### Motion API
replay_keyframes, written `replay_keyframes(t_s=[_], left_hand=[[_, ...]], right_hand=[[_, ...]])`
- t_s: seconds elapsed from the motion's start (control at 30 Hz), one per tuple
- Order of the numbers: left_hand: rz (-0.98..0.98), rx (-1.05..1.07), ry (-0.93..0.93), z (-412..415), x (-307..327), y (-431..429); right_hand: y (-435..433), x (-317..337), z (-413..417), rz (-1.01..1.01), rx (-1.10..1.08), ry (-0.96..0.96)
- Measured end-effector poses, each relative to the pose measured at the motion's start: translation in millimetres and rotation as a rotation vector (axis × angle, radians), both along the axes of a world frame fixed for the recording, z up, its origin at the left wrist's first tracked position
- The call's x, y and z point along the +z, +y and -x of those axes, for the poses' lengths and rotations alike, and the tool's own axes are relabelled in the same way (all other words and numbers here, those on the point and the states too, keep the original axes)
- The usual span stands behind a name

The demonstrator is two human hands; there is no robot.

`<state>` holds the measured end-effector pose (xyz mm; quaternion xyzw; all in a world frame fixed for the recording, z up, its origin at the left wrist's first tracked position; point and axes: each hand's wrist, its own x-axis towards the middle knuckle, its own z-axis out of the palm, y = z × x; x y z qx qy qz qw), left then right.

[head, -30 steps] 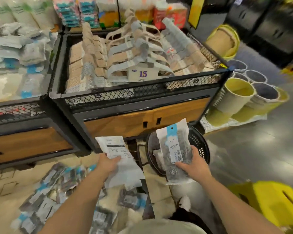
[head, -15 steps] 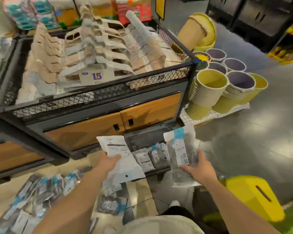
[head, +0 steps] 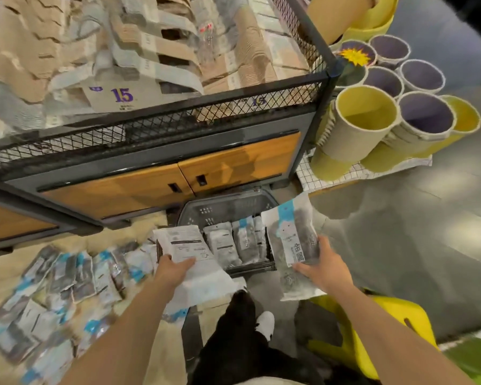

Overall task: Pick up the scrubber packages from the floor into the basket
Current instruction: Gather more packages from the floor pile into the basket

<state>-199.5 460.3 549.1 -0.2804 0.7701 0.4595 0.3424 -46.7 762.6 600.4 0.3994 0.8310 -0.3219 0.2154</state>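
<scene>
Your left grip (head: pixel 175 270) holds the white-backed package (head: pixel 185 243) | right grip (head: pixel 324 269) holds the blue-labelled package (head: pixel 292 234) | basket (head: pixel 222 209) between them.

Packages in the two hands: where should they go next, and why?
Probably drop the right package into the basket first. The right hand grips it right at the basket's edge, where stored packages already stand. The left hand holds the left package nearby, and a floor pile waits.

Price card (head: pixel 114 97): purple "15", far above the left hand (head: pixel 172 270).
Mesh tag (head: pixel 258 101): seemingly "15", blurred, above the right hand (head: pixel 321 269).
Blue-topped package (head: pixel 292 240), in right hand: "金属".
White package (head: pixel 195 262), in left hand: print unreadable.
</scene>
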Motion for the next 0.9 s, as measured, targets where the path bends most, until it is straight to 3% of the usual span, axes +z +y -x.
replay_keyframes(t_s=[0.47,0.9], left_hand=[[0.124,0.018,-0.139,70,-131,67],[0.22,0.037,-0.196,85,-381,101]], right_hand=[[43,-138,129,0.124,0.01,-0.166],[35,-421,173,0.303,0.039,-0.228]])
